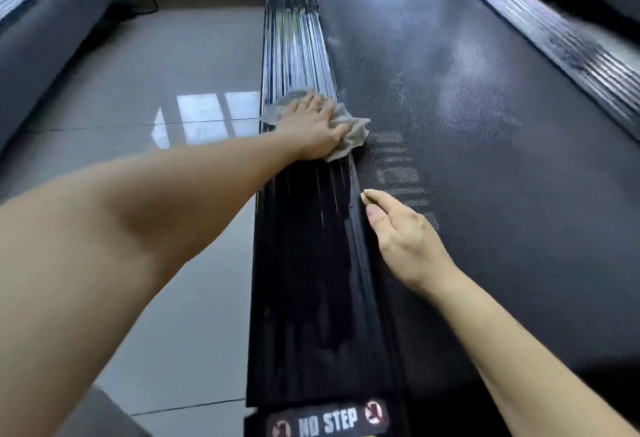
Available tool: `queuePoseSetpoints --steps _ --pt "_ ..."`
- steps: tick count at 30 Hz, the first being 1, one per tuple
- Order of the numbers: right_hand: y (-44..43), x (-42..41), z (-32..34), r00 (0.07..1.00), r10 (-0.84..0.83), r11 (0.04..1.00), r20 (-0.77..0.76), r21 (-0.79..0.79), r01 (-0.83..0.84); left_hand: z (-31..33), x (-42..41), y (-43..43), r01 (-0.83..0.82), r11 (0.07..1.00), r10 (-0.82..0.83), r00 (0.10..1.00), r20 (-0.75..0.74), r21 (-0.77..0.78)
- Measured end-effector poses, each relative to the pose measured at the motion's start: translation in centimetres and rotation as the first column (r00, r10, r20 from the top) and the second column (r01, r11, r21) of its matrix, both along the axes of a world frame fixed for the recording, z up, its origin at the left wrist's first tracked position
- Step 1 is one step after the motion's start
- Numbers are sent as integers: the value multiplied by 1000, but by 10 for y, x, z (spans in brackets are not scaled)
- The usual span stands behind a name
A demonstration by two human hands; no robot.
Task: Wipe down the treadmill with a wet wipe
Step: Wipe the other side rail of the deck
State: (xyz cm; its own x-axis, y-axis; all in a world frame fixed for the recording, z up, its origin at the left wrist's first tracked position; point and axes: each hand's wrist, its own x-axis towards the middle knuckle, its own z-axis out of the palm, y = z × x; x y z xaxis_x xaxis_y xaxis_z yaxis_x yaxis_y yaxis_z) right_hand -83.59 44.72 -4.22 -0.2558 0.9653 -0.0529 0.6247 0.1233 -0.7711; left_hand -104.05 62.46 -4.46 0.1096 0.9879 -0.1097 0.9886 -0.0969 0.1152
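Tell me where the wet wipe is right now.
In the head view, the wet wipe lies on the treadmill's left side rail, pressed under the left hand, its corner overhanging the belt.

The treadmill [450, 211] runs away from me, with a black woven belt [502, 107] between ribbed black side rails. The left rail [311, 280] is dark and glossy at my end and streaked pale farther on, with a NO STEP label [329, 421] at its near end. The wet wipe [355, 131], grey and crumpled, lies across that rail under my flat left hand [311, 121], one corner spilling onto the belt.
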Motion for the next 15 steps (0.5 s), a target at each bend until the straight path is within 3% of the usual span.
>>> queuePoseSetpoints --steps 3,7,9,11,13,15 --pt "3 8 1 971 -17 982 -240 -187 -29 -6 13 -60 87 996 -87 996 19 -4" --pt "10 17 1 840 -208 928 -502 -372 7 -10 35 -192 282 959 -282 959 11 -29" --pt "9 17 7 830 -230 908 -508 -419 -5 -2 45 -265 391 918 -388 920 51 -66" --pt "8 13 7 900 -140 937 -412 -348 -13 2 49 -306 436 895 -430 899 78 -96" --pt "7 9 5 954 -56 968 -296 -252 -22 2 47 -292 390 920 -389 921 25 -47" --pt "5 9 5 960 -37 978 -278 -209 -23 1 45 -239 273 961 -275 960 -48 -42"
